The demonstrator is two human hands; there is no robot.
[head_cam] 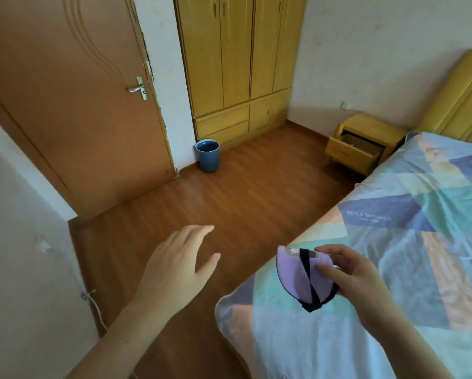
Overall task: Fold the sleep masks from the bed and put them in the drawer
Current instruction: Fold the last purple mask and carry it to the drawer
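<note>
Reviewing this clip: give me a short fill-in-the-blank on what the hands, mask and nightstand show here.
1. The folded purple mask is held in the ____ hand.
2. The left hand is open and holds ____.
3. The nightstand drawer stands ____.
4. The bucket by the wardrobe is ____ in colour.

Missing words: right; nothing; open; blue

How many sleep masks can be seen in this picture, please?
1. A folded purple sleep mask with a black strap is held in the right hand, above the bed corner. Others may lie outside the view or in the open drawer.
</note>
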